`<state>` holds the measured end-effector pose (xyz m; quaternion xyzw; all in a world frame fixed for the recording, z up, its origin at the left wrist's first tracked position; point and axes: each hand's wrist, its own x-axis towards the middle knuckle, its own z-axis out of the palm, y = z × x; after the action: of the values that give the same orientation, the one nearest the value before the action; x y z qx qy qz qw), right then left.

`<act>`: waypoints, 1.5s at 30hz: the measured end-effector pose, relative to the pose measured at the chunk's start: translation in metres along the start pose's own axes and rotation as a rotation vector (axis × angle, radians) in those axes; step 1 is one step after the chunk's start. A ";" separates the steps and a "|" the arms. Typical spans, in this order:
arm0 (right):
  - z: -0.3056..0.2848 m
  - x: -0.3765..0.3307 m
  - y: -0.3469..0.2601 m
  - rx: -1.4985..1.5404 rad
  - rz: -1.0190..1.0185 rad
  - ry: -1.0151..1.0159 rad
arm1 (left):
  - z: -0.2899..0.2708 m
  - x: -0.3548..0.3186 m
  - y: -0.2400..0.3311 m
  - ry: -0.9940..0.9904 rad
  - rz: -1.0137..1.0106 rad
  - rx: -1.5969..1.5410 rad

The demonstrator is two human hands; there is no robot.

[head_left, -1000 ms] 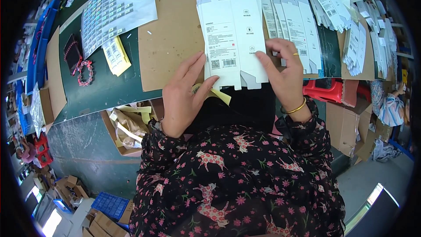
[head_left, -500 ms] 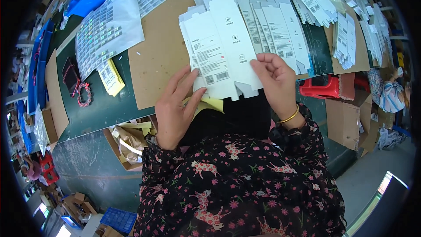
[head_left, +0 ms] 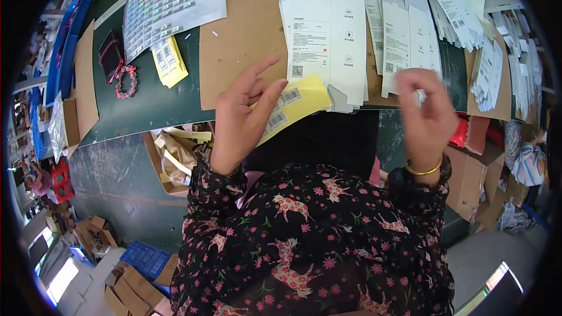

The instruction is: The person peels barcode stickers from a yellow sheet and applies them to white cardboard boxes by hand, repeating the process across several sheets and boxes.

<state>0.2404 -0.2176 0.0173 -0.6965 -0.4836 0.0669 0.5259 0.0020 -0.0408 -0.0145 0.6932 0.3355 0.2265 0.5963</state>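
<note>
In the head view, the left hand grasps a yellow label sheet printed with barcodes; the sheet runs out behind the thumb, its far end overlapping the lower edge of a stack of flattened white cartons. The index finger points up and away from the sheet. These cartons lie on a brown cardboard sheet over a dark green table, directly in front of the person.

The right hand is motion-blurred, its fingers curled, at the near edge of a second carton stack just to the right; I cannot tell whether it grips anything. A gold-coloured bangle circles its wrist.

Further left lie clear sheets of small stickers, a batch of yellow labels and a beaded bracelet. Below the table edge stands an open cardboard box holding crumpled paper.
</note>
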 end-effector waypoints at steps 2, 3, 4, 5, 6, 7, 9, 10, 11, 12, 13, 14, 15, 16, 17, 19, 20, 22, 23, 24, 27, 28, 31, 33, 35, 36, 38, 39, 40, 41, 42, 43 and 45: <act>0.026 0.008 -0.023 -0.080 -0.183 -0.234 | 0.004 0.001 0.001 -0.008 0.087 -0.053; 0.038 0.009 -0.025 -0.078 -0.186 -0.236 | 0.005 -0.001 0.002 -0.004 0.088 -0.053; 0.051 0.008 -0.023 -0.072 -0.229 -0.243 | 0.006 -0.002 0.004 -0.012 0.105 -0.065; 0.059 0.007 -0.020 -0.067 -0.271 -0.250 | 0.008 -0.004 0.005 -0.021 0.122 -0.079; 0.064 0.005 -0.018 -0.064 -0.273 -0.253 | 0.007 -0.005 0.006 -0.025 0.138 -0.091; 0.068 0.004 -0.016 -0.055 -0.261 -0.249 | 0.008 -0.006 0.007 -0.021 0.136 -0.091; 0.073 0.002 -0.014 -0.039 -0.233 -0.240 | 0.009 -0.007 0.007 -0.027 0.151 -0.129; 0.075 0.002 -0.015 -0.039 -0.232 -0.243 | 0.009 -0.007 0.006 -0.031 0.158 -0.149; 0.076 0.002 -0.015 -0.045 -0.235 -0.243 | 0.009 -0.007 0.006 -0.031 0.157 -0.151; 0.077 0.002 -0.016 -0.052 -0.238 -0.243 | 0.009 -0.007 0.005 -0.030 0.160 -0.157; 0.077 0.002 -0.016 -0.059 -0.241 -0.242 | 0.009 -0.007 0.004 -0.030 0.164 -0.163; 0.077 0.003 -0.015 -0.062 -0.240 -0.243 | 0.010 -0.007 0.004 -0.029 0.168 -0.170; 0.076 0.004 -0.014 -0.091 -0.295 -0.240 | 0.011 -0.006 0.004 -0.030 0.168 -0.173; 0.076 0.005 -0.014 -0.121 -0.351 -0.238 | 0.012 -0.006 0.005 -0.022 0.155 -0.194; 0.075 0.005 -0.013 -0.149 -0.406 -0.235 | 0.014 -0.005 0.006 -0.014 0.141 -0.214; 0.073 0.005 -0.015 -0.168 -0.438 -0.250 | 0.014 -0.005 0.007 -0.005 0.127 -0.236; 0.072 0.005 -0.016 -0.186 -0.471 -0.263 | 0.014 -0.004 0.007 -0.004 0.088 -0.268; 0.071 0.003 -0.017 -0.203 -0.503 -0.278 | 0.014 -0.003 0.006 -0.002 0.010 -0.331; 0.070 0.002 -0.016 -0.168 -0.498 -0.309 | 0.013 -0.003 0.003 -0.001 0.008 -0.333; 0.069 0.001 -0.016 -0.136 -0.492 -0.339 | 0.010 -0.002 -0.001 -0.021 -0.015 -0.337; 0.063 0.002 -0.018 -0.020 -0.377 -0.400 | 0.004 0.000 -0.008 -0.064 -0.065 -0.349; 0.060 0.003 -0.020 0.065 -0.270 -0.427 | 0.002 0.000 -0.008 -0.071 -0.084 -0.285; 0.054 0.010 -0.016 0.122 -0.119 -0.402 | 0.000 0.000 -0.010 -0.084 -0.124 -0.157; 0.053 0.020 -0.006 0.065 -0.038 -0.296 | 0.000 0.004 -0.013 -0.077 0.181 0.112; 0.052 0.031 0.005 -0.009 -0.027 -0.298 | 0.001 0.005 -0.016 -0.079 0.335 0.242; 0.053 0.036 0.010 -0.081 -0.018 -0.302 | 0.005 0.005 -0.016 -0.085 0.360 0.299; 0.055 0.040 0.017 -0.155 -0.006 -0.306 | 0.011 0.004 -0.018 -0.096 0.410 0.412; 0.058 0.038 0.021 -0.178 0.002 -0.317 | 0.013 0.004 -0.019 -0.098 0.408 0.410; 0.061 0.037 0.025 -0.200 0.010 -0.328 | 0.014 0.004 -0.021 -0.084 0.426 0.421; 0.063 0.035 0.027 -0.221 0.018 -0.340 | 0.015 0.004 -0.023 -0.070 0.444 0.433; 0.064 0.035 0.027 -0.223 0.020 -0.342 | 0.016 0.004 -0.025 -0.055 0.462 0.444; 0.065 0.034 0.028 -0.230 0.023 -0.332 | 0.016 0.004 -0.027 -0.056 0.459 0.441; 0.068 0.033 0.028 -0.241 0.029 -0.314 | 0.016 0.005 -0.031 -0.043 0.503 0.467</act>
<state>0.2332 -0.1471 -0.0216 -0.7424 -0.5540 0.1240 0.3558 0.0106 -0.0459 -0.0481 0.8765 0.1843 0.2691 0.3541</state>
